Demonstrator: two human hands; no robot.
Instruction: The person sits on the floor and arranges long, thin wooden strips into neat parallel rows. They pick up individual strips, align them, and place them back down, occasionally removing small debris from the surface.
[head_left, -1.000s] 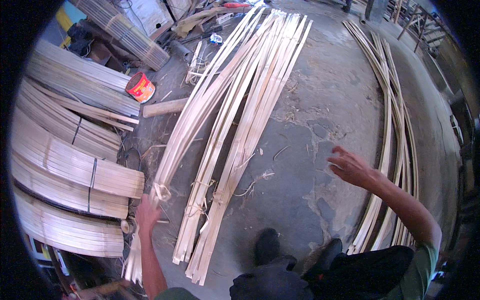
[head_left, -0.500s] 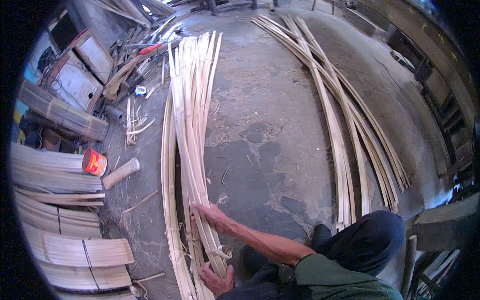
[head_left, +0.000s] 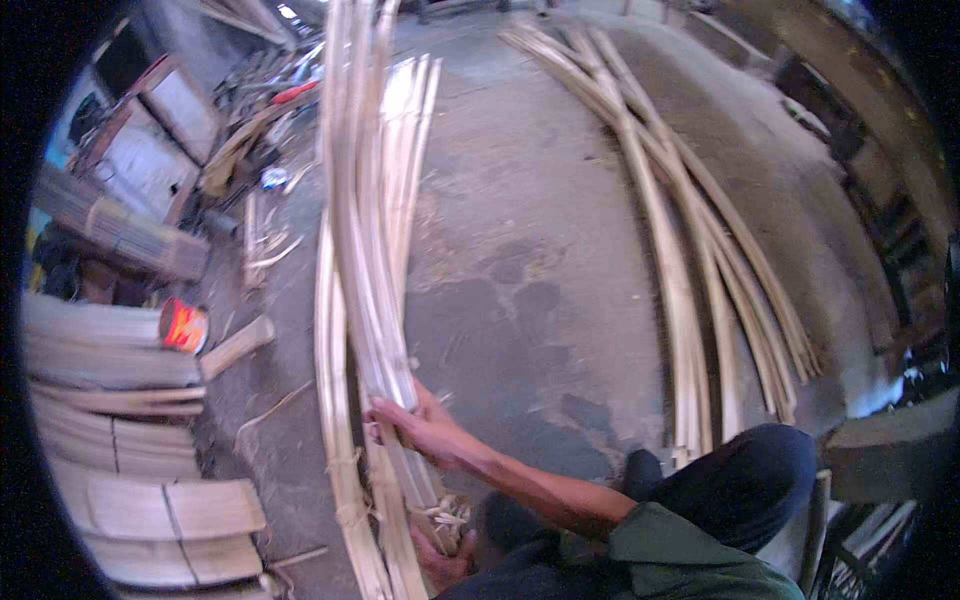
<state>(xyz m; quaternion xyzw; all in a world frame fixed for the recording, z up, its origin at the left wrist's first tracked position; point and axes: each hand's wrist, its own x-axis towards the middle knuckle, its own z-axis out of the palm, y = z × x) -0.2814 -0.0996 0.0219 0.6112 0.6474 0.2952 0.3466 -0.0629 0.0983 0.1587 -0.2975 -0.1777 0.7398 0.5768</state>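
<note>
From the head view, I am watching the right hand [head_left: 425,432] clenching around a bundle of long bamboo strips [head_left: 365,250] that is lying lengthwise on the concrete floor [head_left: 540,250], toward its left edge. The left hand [head_left: 440,565] is gripping the near end of the same strips. I am judging that the loose strips could be slipping apart, since the tie looks slack.

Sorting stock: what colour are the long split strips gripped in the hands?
Pale straw-yellow bamboo strips, clearest in the head view.
</note>
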